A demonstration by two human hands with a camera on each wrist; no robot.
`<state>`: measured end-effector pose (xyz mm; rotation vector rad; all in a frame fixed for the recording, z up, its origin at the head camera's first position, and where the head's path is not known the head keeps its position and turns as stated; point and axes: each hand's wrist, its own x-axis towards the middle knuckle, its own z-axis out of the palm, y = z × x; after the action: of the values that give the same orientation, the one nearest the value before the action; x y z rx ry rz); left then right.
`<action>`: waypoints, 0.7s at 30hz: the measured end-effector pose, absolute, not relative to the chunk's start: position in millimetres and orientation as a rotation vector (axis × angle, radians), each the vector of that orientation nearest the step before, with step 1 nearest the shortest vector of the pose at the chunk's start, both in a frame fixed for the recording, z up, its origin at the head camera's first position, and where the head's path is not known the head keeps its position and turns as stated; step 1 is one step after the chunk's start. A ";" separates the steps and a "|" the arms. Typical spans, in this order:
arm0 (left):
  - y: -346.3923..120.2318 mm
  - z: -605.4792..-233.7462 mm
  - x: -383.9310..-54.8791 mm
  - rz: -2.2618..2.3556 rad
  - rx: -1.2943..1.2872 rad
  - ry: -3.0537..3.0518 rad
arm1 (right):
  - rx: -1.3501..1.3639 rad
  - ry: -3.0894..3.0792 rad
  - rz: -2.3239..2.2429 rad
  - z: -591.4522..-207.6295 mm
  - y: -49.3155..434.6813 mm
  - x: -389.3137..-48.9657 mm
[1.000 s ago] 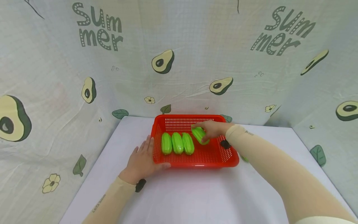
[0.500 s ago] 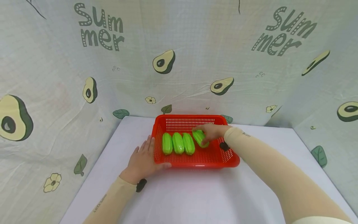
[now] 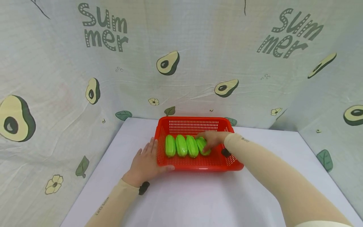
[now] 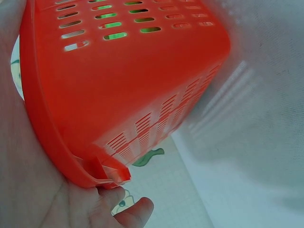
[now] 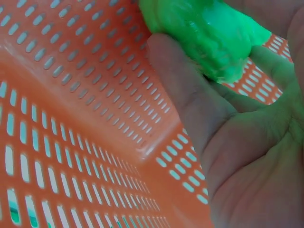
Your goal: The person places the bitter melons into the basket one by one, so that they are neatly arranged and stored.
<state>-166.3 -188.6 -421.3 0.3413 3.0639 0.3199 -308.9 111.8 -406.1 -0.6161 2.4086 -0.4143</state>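
In the head view, three bright green, ridged, oblong fruits (image 3: pixel 181 145) lie side by side in a red perforated plastic basket (image 3: pixel 195 167). My right hand (image 3: pixel 214 139) reaches over the basket's right side and grips another green ridged fruit (image 3: pixel 202 145), close beside the row. The right wrist view shows thumb and fingers about this fruit (image 5: pixel 204 38), low inside the basket. Against the basket's left front corner rests my left hand (image 3: pixel 144 164); its fingers lie straight along the left rim and its thumb along the front rim. The left wrist view shows the rim (image 4: pixel 42 128) against the palm.
The basket stands on a white table (image 3: pixel 181 198) near the back cloth (image 3: pixel 193 104), printed with avocados and lettering. Bits of green (image 5: pixel 16 213) show through the basket's slots in the right wrist view. My right forearm (image 3: pixel 272 167) covers part of the table's right side.
My right hand has lowered the held fruit toward the basket floor and the near side, turning it more upright in line with the row. The left hand has stayed at the corner.
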 end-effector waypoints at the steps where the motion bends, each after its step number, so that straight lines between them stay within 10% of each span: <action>1: -188.6 -421.6 -166.3 0.317 0.338 3.062 | -0.615 2.410 -0.411 -407.5 111.9 -309.4; 21: -186.3 -419.0 -164.9 0.329 0.339 3.063 | -0.608 2.444 -0.418 -411.7 110.3 -304.1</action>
<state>-164.9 -186.3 -419.0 0.3393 3.0634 0.3290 -304.1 110.3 -411.7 -0.6076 2.4436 -0.4179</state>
